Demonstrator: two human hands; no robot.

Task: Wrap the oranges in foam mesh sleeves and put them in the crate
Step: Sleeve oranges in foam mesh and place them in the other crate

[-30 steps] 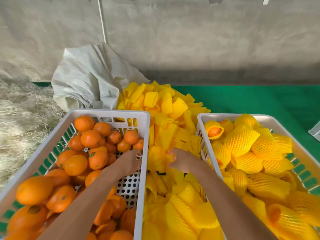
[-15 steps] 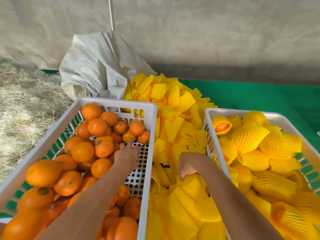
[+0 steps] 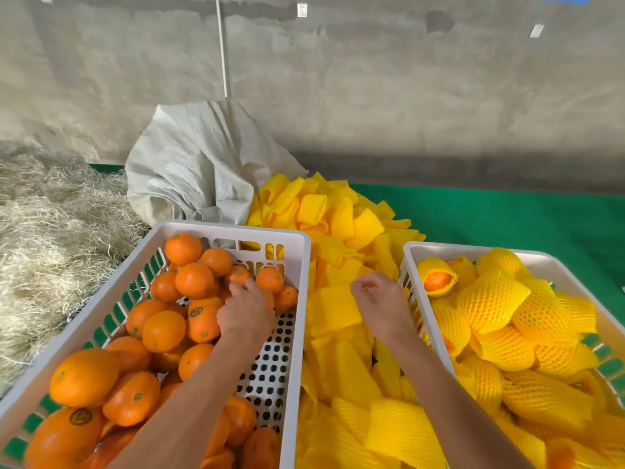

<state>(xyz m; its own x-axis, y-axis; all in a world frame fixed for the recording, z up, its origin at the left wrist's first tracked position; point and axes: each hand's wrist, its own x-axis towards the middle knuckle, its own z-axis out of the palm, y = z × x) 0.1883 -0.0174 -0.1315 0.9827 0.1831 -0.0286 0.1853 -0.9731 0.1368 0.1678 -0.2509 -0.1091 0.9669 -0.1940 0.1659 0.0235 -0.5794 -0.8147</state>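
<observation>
The left white crate [image 3: 297, 265] holds several bare oranges [image 3: 194, 280]. My left hand [image 3: 245, 309] reaches into its far right part, fingers curled down over a small orange [image 3: 270, 301] that is mostly hidden beneath the palm. Between the crates lies a heap of yellow foam mesh sleeves [image 3: 341, 231]. My right hand [image 3: 382, 306] is over this heap with fingers curled, pinching a flat sleeve [image 3: 333, 309] at its edge. The right white crate [image 3: 411, 255] is filled with several sleeved oranges [image 3: 490, 299].
A crumpled white woven sack [image 3: 199, 164] stands behind the left crate against a grey concrete wall. Dry straw [image 3: 50, 238] covers the ground on the left. A green mat [image 3: 507, 218] lies behind the right crate.
My left hand has moved farther into the crate and curled over an orange. My right hand has risen from the heap with a flat sleeve. The view has tilted up.
</observation>
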